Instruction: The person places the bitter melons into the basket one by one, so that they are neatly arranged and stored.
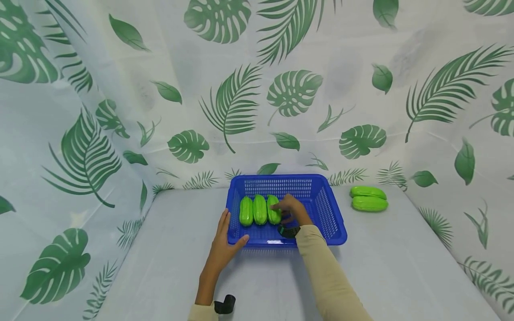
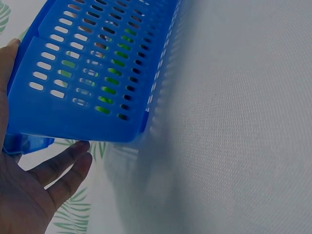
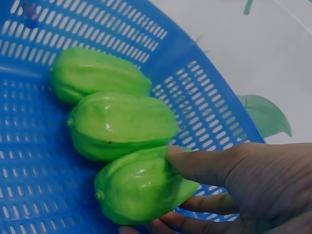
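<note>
Three glossy green ridged fruits lie side by side in a blue plastic basket [image 1: 337, 234]: a left one [image 1: 246, 211], a middle one [image 1: 260, 209] and a right one [image 1: 273, 209]. My right hand [image 1: 292, 208] holds the right fruit [image 3: 139, 187]. In the right wrist view its thumb presses the top while the fingers reach along the far side, partly hidden. At the basket's front left corner is my left hand [image 1: 222, 247], thumb at the front rim and fingers along the left side. The left wrist view shows two fingers [image 2: 70, 178] fairly straight, beside the basket's outer wall [image 2: 73, 114].
Two more green fruits, a rear one [image 1: 368, 192] and a front one [image 1: 369, 203], lie together on the white tabletop [image 1: 176, 232] right of the basket. A leaf-printed sheet [image 1: 241, 151] rises behind the table and along both sides.
</note>
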Tool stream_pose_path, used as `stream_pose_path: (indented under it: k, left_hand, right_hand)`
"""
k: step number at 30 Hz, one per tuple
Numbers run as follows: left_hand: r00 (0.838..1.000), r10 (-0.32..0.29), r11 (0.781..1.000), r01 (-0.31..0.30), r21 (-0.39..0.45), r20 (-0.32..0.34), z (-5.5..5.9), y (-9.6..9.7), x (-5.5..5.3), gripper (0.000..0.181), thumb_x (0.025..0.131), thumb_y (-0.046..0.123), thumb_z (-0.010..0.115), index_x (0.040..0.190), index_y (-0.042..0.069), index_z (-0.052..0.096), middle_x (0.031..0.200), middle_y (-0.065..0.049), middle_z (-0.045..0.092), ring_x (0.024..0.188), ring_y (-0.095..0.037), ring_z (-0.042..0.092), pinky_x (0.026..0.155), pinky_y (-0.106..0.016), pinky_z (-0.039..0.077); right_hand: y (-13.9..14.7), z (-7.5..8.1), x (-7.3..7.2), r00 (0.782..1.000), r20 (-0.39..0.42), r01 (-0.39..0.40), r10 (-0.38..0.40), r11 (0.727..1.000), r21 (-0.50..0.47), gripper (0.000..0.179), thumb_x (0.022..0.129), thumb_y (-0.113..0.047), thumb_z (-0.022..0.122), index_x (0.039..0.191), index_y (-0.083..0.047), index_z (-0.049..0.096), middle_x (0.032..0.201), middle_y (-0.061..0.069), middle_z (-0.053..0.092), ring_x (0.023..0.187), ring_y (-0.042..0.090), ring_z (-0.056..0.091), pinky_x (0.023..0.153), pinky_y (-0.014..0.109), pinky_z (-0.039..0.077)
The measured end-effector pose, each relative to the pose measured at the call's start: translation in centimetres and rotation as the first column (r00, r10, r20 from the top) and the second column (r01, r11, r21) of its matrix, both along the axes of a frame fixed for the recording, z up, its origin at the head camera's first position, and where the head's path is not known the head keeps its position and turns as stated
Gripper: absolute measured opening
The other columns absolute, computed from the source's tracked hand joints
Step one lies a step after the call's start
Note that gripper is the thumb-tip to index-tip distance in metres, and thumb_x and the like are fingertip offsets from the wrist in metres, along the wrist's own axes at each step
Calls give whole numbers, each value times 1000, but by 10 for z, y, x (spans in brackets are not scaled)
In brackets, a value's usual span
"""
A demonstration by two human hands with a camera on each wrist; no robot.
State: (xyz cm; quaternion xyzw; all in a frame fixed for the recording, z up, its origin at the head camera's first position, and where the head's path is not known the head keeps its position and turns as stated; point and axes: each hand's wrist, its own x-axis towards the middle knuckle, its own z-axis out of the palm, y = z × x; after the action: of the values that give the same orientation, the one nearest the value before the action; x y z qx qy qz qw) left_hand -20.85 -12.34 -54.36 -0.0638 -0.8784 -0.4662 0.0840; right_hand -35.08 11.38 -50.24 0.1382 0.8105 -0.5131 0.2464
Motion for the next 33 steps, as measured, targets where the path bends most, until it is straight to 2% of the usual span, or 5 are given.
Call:
stream_pose_path:
  k: [8, 12, 21, 26, 33]
  left_hand:
    - [1000, -1, 1000, 1, 9, 7, 0, -1, 1, 96, 86, 54, 66, 158, 17, 15, 166, 5, 6, 151, -32, 14, 115, -60, 25]
    - [1000, 0, 1000, 0, 13, 7, 0, -1, 1, 96, 86, 52, 67, 158, 17, 15, 166, 3, 7, 151, -33, 14, 115, -61, 25]
    - [1000, 4, 1000, -4, 7, 8, 0, 1, 0, 98, 85, 54, 68, 158, 19, 13, 166, 6, 5, 152, -30, 14, 115, -59, 24]
    - [1000, 7, 1000, -7, 4, 16, -2, 1, 0, 99, 84, 57, 67, 158, 21, 13, 165, 8, 5, 152, -29, 13, 116, -58, 24]
    - [1000, 4, 1000, -4, 18, -2, -1, 1, -1, 96, 86, 50, 69, 158, 18, 15, 166, 5, 6, 151, -32, 14, 115, -60, 25]
  right_hand:
    - [-1, 0, 2, 1000, -4, -5, 5, 1000, 10, 39, 90, -18, 71, 116, -1, 47, 125, 24, 55, 113, 40, 59, 82, 49, 59]
    - [-1, -3, 1, 1000, -1, 2, -2, 1000, 0, 41, 90, -17, 71, 119, -1, 46, 124, 23, 54, 111, 39, 59, 82, 50, 59]
    - [1, -12, -7, 999, 14, 35, -35, 999, -9, 31, 87, -15, 74, 106, -3, 53, 111, 17, 56, 102, 35, 61, 68, 47, 61]
    - [1, -11, -7, 999, 13, 36, -36, 999, -1, 35, 87, -15, 74, 112, -2, 52, 118, 19, 56, 107, 37, 60, 68, 46, 61]
    - [0, -8, -6, 1000, -1, 5, -5, 1000, 10, 37, 88, -16, 73, 116, 2, 55, 127, 23, 56, 112, 39, 60, 69, 45, 61]
